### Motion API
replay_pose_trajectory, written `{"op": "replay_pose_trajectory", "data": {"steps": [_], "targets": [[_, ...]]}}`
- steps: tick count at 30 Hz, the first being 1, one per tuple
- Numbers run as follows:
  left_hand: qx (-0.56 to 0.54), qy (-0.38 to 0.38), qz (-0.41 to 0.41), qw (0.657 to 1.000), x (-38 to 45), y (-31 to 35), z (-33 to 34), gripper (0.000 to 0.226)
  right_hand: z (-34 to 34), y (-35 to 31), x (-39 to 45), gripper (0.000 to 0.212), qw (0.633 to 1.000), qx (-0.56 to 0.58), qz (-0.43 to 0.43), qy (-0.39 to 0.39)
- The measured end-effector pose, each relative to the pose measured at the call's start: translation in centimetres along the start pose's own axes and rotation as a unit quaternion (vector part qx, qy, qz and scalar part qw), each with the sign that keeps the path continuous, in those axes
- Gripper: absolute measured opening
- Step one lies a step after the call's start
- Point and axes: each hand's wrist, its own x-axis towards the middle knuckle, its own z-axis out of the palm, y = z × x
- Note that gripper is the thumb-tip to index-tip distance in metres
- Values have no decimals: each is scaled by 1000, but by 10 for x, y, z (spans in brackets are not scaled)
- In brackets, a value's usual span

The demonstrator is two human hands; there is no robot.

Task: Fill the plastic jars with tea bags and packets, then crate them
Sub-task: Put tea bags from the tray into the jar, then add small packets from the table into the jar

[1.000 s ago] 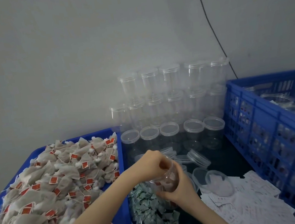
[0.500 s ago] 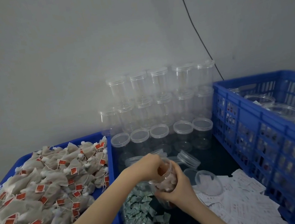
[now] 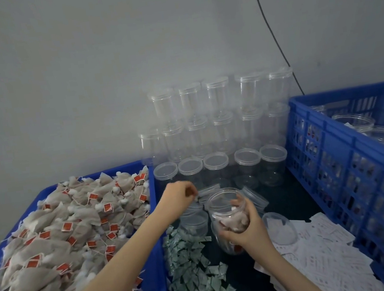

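My right hand (image 3: 246,230) grips a clear plastic jar (image 3: 221,205), lidless and partly filled with tea bags, held above the dark table. My left hand (image 3: 181,196) hovers just left of the jar's mouth with its fingers curled; nothing shows in it. A blue bin (image 3: 154,224) on the left is heaped with beige tea bags (image 3: 58,238) bearing red tags. Green-and-white packets (image 3: 194,273) lie piled in front of the jar. White packets (image 3: 324,252) are spread at the right. A blue crate (image 3: 340,156) on the right holds filled jars (image 3: 355,120).
Empty lidded jars (image 3: 219,119) are stacked in three tiers against the grey wall. Loose lids (image 3: 254,195) and an open jar (image 3: 195,221) lie around the held jar, and another jar (image 3: 280,228) lies on its side. A black cable (image 3: 268,26) runs down the wall.
My left hand has pulled out of the jar's mouth and drawn back to the left. The jar stays in my right hand. The view has shifted a little.
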Motion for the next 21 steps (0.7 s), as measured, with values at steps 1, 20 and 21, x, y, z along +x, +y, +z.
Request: {"op": "replay_pose_trajectory", "data": {"steps": [1,20,21], "targets": [[59,-56,-10,997,0,-5,10,17,-1,1,0,89,1000,-1,-1,2],[225,-189,-35,955,0,9,39,22,-24,4,-15,97,1000,-2,15,-1],[180,-148,-21,972,4,13,26,18,-25,2,-16,98,1000,0,16,-3]]}}
